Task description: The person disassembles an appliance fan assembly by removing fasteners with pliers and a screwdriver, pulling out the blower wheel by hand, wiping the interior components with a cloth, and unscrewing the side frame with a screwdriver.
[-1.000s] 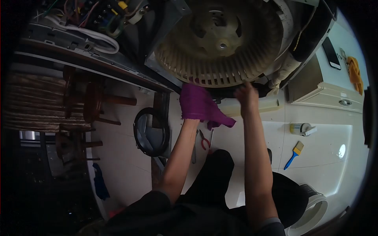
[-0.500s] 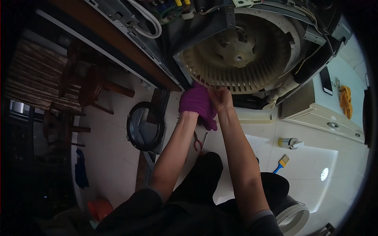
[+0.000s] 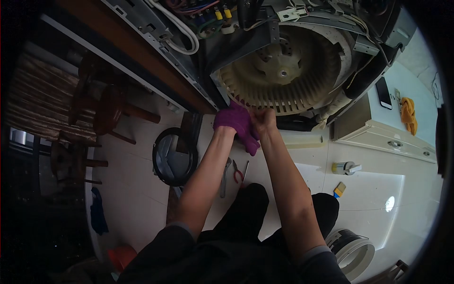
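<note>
Upper centre: left hand (image 3: 231, 118) inside purple cloth (image 3: 247, 137), right hand (image 3: 264, 120) close beside; grips unclear; round beige plastic fan (image 3: 283, 75) best steadied.

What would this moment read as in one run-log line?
left hand: covered by purple cloth, at edge of fan wheel | right hand: beside cloth, contact unclear | pliers: on floor | paintbrush: on floor

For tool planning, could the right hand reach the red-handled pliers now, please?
Probably yes: the red-handled pliers lie uncovered on the floor, though the purple cloth hangs beside the right hand.
</note>
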Motion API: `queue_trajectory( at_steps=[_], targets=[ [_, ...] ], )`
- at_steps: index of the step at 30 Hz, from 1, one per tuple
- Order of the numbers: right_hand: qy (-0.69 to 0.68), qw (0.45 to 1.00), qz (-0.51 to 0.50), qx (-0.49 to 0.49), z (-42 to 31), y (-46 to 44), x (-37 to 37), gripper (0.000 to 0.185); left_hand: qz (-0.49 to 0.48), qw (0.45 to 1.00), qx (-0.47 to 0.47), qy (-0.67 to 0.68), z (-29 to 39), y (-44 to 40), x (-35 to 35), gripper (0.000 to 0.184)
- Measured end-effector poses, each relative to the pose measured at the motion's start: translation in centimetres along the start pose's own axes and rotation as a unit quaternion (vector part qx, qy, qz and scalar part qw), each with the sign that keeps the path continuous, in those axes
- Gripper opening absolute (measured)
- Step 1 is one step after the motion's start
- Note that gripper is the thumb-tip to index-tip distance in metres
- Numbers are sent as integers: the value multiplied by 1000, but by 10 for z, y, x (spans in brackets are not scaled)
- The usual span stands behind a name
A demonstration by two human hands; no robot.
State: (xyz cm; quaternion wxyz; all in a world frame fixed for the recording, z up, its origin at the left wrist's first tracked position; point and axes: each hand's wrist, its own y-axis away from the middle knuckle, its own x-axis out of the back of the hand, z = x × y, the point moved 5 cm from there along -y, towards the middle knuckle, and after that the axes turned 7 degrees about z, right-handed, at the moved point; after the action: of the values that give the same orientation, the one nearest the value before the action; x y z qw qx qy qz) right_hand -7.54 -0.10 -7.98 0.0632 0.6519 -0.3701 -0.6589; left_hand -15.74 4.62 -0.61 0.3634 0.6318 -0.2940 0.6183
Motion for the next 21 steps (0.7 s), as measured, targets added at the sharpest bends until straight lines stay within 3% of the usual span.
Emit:
queue_trajectory(
  at_steps=[2,4,7,11,13,14,16,17,19,20,21],
  targets=[
    [23,999,23,3,2,-6,0,41,42,998,-30,-31,12,4,12,50],
    [48,997,53,0,4,-8,8,46,12,1000,28,-7,15,12,19,49],
    [21,999,42,1,7,-11,6,42,-80,997,-3,-3,13,6,15,48],
    [35,997,75,6,11,-11,12,43,-75,993,56,-79,21,21,14,40],
    [48,994,99,25,11,-11,15,44,97,993,0,-64,22,29,11,28],
    [44,994,99,1,12,-12,14,41,90,993,-6,-71,21,36,6,28],
    [28,994,101,-29,15,-6,12,42,124,983,22,131,11,58,8,29],
    [21,995,97,-29,14,0,8,45,117,985,21,123,4,73,3,29],
    [6,995,92,-34,11,7,4,48,272,957,4,98,-9,101,12,37],
    [3,996,84,-23,10,9,3,49,267,959,4,91,-13,109,16,37],
    [-1,997,75,-11,9,10,1,50,324,943,-34,61,-12,117,27,40]
  ],
)
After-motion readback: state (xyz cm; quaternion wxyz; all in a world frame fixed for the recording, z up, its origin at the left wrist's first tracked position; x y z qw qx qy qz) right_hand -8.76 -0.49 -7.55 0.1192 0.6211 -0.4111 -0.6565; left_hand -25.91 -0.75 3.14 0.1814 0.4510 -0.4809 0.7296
